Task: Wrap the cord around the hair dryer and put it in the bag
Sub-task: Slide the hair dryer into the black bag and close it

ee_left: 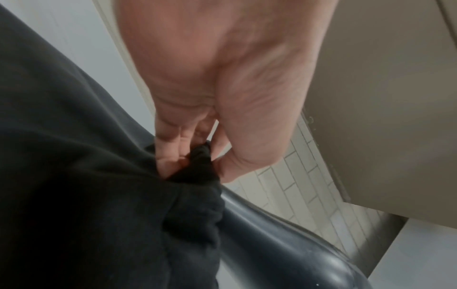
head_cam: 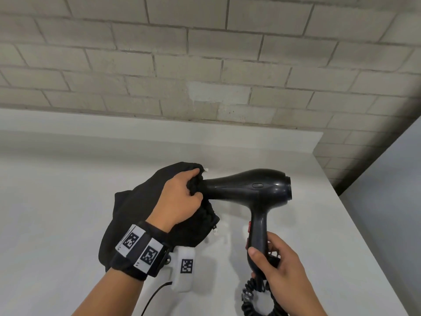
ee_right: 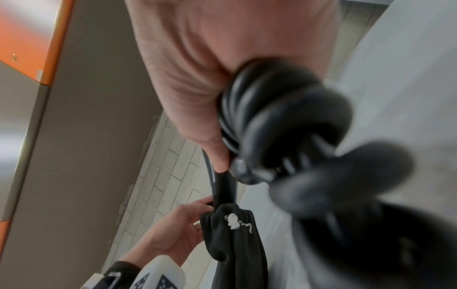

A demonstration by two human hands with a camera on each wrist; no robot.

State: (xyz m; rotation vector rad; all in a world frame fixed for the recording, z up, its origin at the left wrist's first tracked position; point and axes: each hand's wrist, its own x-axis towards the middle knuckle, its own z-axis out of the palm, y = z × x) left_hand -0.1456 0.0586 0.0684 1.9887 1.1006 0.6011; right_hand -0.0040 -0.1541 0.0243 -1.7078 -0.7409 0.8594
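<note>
A glossy black hair dryer (head_cam: pixel 250 185) is held above the white table (head_cam: pixel 57 201), its nozzle pointing left into the gathered mouth of a black cloth bag (head_cam: pixel 127 215). My left hand (head_cam: pixel 180 197) pinches the bag's rim (ee_left: pixel 200 162) right at the nozzle (ee_left: pixel 267 242). My right hand (head_cam: pixel 273 258) grips the dryer's handle (head_cam: pixel 258 229) low down, together with the black coiled cord (head_cam: pixel 255 302) bunched at the handle's end. In the right wrist view the cord coils (ee_right: pixel 272 117) press against my palm, and the bag (ee_right: pixel 237 244) hangs below the dryer. White drawstring ends (head_cam: pixel 215 231) dangle from the bag.
The table's right edge (head_cam: pixel 355 224) runs diagonally close to the dryer. A pale brick wall (head_cam: pixel 205 65) stands behind the table. A thin black cable (head_cam: pixel 155 297) trails from the white wrist camera (head_cam: pixel 184 267).
</note>
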